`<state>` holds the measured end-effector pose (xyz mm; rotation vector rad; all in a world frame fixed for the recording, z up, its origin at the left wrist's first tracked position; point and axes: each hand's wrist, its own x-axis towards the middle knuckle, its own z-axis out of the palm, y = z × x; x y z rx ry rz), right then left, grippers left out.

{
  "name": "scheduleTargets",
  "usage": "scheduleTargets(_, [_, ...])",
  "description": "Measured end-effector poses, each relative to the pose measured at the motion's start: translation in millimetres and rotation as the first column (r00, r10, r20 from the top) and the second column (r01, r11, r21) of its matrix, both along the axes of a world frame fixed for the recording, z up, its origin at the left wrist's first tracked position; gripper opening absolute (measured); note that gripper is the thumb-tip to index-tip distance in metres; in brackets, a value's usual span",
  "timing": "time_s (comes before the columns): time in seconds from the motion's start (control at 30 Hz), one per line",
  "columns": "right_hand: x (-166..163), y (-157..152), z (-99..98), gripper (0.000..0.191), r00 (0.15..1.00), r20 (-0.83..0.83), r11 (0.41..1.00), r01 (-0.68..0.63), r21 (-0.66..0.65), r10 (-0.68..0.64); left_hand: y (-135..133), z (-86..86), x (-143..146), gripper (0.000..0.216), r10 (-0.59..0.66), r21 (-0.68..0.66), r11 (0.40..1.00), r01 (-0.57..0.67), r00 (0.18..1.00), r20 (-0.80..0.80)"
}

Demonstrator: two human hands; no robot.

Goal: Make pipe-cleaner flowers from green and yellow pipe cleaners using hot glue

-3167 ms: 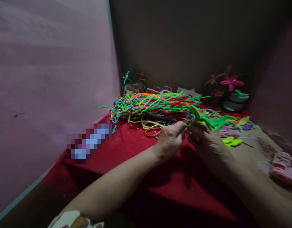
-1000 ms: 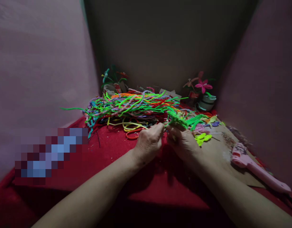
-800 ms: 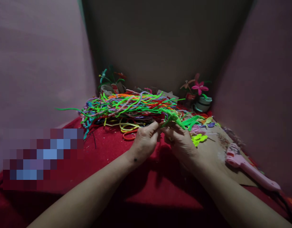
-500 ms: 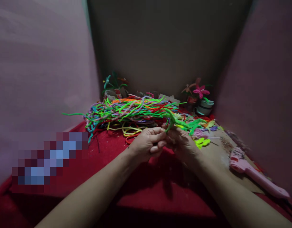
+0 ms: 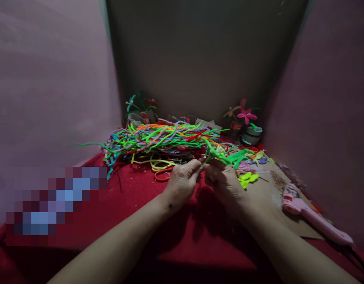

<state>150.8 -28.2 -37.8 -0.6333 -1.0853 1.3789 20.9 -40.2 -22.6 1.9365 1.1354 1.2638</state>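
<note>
My left hand point(image 5: 184, 177) is closed, its thumb and fingers pinching the stem end of a green pipe-cleaner piece point(image 5: 211, 152). My right hand point(image 5: 224, 181) is curled round the same piece close by, with its fingertips partly hidden. The fuzzy green piece rises above both hands and spreads to the right. Just beyond them lies a large heap of loose pipe cleaners point(image 5: 164, 136) in many colours. Bright yellow pipe-cleaner petals point(image 5: 248, 179) and a pink looped piece point(image 5: 245, 165) rest to the right of my right hand.
A pink hot glue gun point(image 5: 318, 223) lies on a cardboard sheet point(image 5: 267, 209) at right, its cord trailing off. Red cloth point(image 5: 140, 189) covers the table. At the back stand a pink flower point(image 5: 247, 115) and a pale pot point(image 5: 252, 135). Walls enclose three sides.
My left hand has turned so its back shows more, and its fingers are tucked closer round the stem. The right hand is more curled. The view has shifted slightly.
</note>
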Motion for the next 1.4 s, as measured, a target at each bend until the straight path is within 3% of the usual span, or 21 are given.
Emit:
scheduleTargets(0.13, [3.0, 1.6, 0.4, 0.026, 0.998, 0.058, 0.999, -0.024, 0.022, 0.023, 1.0, 7.3, -0.1, 0.02, -0.08, -0.267, 0.954, 0.137, 0.974, 0.213])
scheduleTargets(0.23, [4.0, 2.6, 1.1, 0.019, 0.997, 0.076, 0.999, -0.009, 0.042, 0.005, 1.2, 12.8, -0.2, 0.022, -0.119, -0.368, 0.894, 0.255, 0.928, 0.353])
scheduleTargets(0.47, [5.8, 2.6, 2.2, 0.018, 0.996, 0.005, 0.996, -0.09, -0.014, 0.09, 4.4, 11.9, -3.1, 0.025, -0.224, -0.412, 0.74, 0.531, 0.773, 0.594])
scheduleTargets(0.6, [7.5, 1.3, 3.1, 0.023, 0.988, -0.045, 0.982, -0.153, -0.108, 0.149, 5.1, 12.6, -5.9, 0.017, -0.215, -0.458, 0.619, 0.638, 0.698, 0.683])
scheduleTargets(0.7, [7.6, 1.3, 3.6, 0.017, 0.984, -0.079, 0.98, -0.168, -0.105, 0.16, 4.9, 14.3, -7.0, 0.016, -0.249, -0.461, 0.557, 0.691, 0.668, 0.701])
scheduleTargets(0.77, [6.9, 2.1, 3.6, 0.013, 0.989, -0.076, 0.987, -0.137, -0.086, 0.131, 4.2, 14.5, -5.8, 0.018, -0.289, -0.463, 0.594, 0.658, 0.711, 0.641])
scheduleTargets(0.83, [5.9, 3.2, 2.8, 0.01, 0.995, -0.059, 0.993, -0.09, -0.072, 0.086, 2.7, 12.5, -3.1, 0.02, -0.277, -0.434, 0.752, 0.496, 0.835, 0.475])
scheduleTargets(0.9, [4.7, 4.0, 1.2, 0.008, 0.998, -0.048, 0.997, -0.045, -0.063, 0.042, 0.9, 7.8, 0.1, 0.016, -0.173, -0.274, 0.932, 0.237, 0.956, 0.238])
scheduleTargets(0.97, [3.7, 3.8, -0.9, 0.007, 0.999, -0.032, 0.999, 0.009, -0.052, -0.01, -0.6, 1.8, 2.2, 0.011, -0.027, -0.035, 0.999, 0.029, 0.998, 0.048])
scheduleTargets(1.03, [2.8, 2.4, -2.3, 0.007, 0.998, -0.003, 0.998, 0.056, -0.025, -0.056, -1.5, -3.1, 2.9, 0.009, 0.058, 0.129, 0.99, -0.052, 0.997, -0.046])
scheduleTargets(1.13, [2.3, -0.6, -2.1, 0.009, 0.996, 0.053, 0.997, 0.071, 0.037, -0.073, -2.1, -3.8, 3.0, 0.015, 0.08, 0.137, 0.988, -0.072, 0.995, -0.054])
scheduleTargets(1.27, [2.6, -1.8, -0.1, 0.016, 0.995, 0.09, 0.996, 0.043, 0.082, -0.051, -1.7, 3.7, 4.8, 0.024, -0.038, -0.157, 0.985, 0.067, 0.983, 0.181])
scheduleTargets(1.4, [3.3, 0.5, 1.0, 0.016, 0.999, 0.03, 0.998, -0.02, 0.065, 0.018, 0.1, 8.2, 5.2, 0.02, -0.129, -0.387, 0.852, 0.353, 0.857, 0.499])
